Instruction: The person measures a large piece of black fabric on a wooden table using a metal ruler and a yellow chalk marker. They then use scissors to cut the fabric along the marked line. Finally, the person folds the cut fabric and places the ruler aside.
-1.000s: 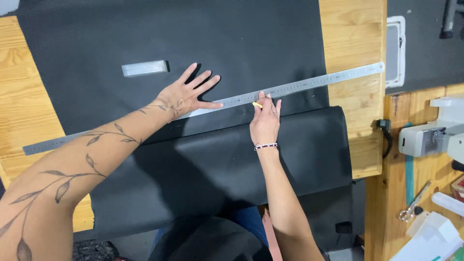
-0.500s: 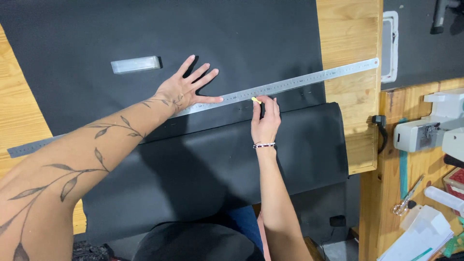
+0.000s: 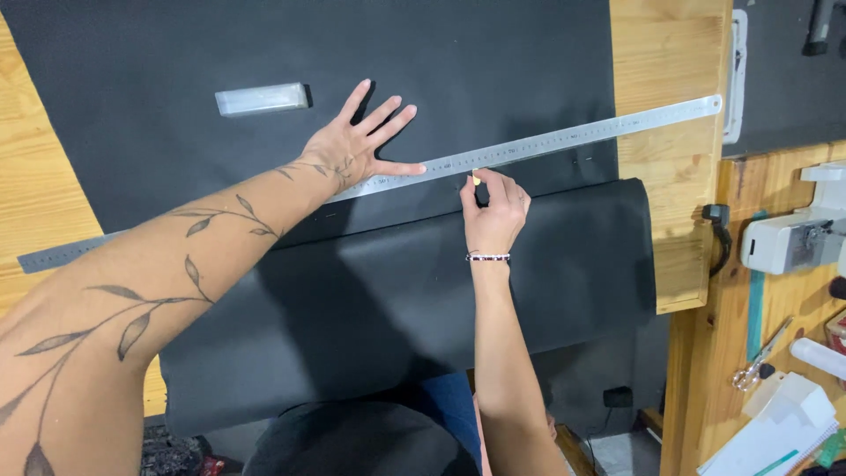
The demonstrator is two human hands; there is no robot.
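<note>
Yellowish chalk [image 3: 476, 179] sits pinched in my right hand's [image 3: 495, 211] narrow grip, tip at the lower edge of the steel ruler [image 3: 564, 139], centre frame. My left hand [image 3: 357, 145] lies flat, fingers spread wide, pressing that ruler onto the black sheet [image 3: 493, 62] on the wooden tabletop [image 3: 670, 53]. Judgement: marking a line is in hand; next calls for steady ruler pressure.

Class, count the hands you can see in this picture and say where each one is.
2. The left hand presses flat on the long metal ruler; the right hand holds a small yellow marker at the ruler's edge.
</note>
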